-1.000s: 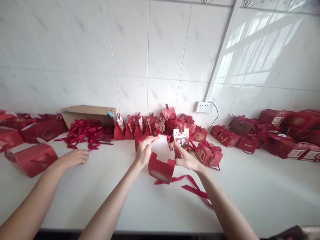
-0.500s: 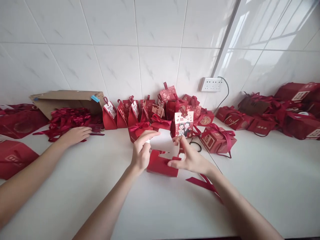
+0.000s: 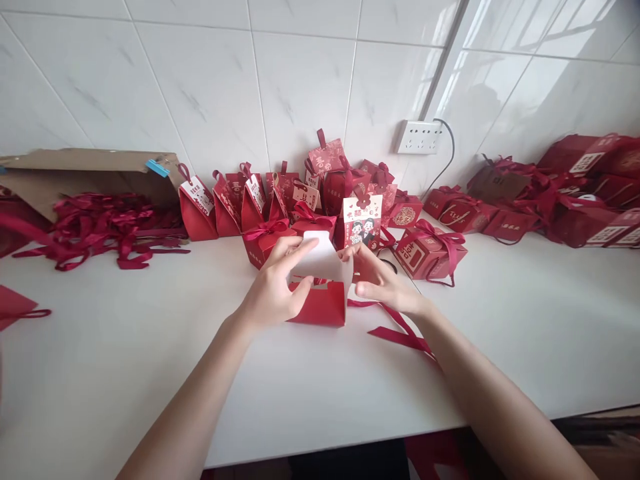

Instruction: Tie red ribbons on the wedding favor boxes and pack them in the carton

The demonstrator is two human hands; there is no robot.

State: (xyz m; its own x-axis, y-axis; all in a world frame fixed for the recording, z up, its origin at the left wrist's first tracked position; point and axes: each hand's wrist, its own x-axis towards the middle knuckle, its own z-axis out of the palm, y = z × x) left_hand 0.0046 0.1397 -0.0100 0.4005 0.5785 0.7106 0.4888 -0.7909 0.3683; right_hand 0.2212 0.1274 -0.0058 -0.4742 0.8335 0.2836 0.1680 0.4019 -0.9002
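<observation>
A small red gift box (image 3: pixel 320 308) with a white inside stands on the white table (image 3: pixel 150 347), its top flaps up. My left hand (image 3: pixel 273 293) grips its left side, with fingers curled over the white flap (image 3: pixel 320 261). My right hand (image 3: pixel 385 283) holds the right side, its thumb on the flap edge and its fingers bent beside the box. A dark red ribbon (image 3: pixel 400 333) lies on the table under my right wrist.
Several tied red gift boxes (image 3: pixel 270 200) stand along the tiled wall, one with a cartoon-couple tag (image 3: pixel 363 223). Loose ribbons (image 3: pixel 100 230) lie before a cardboard box (image 3: pixel 85 173) at left. More red boxes (image 3: pixel 565 200) pile at right. A wall socket (image 3: pixel 419 137) sits behind.
Another person's arm at the left, reaching toward the ribbons, has left the view. The view has dropped and come closer. My hands have closed in on the box sides and flaps.
</observation>
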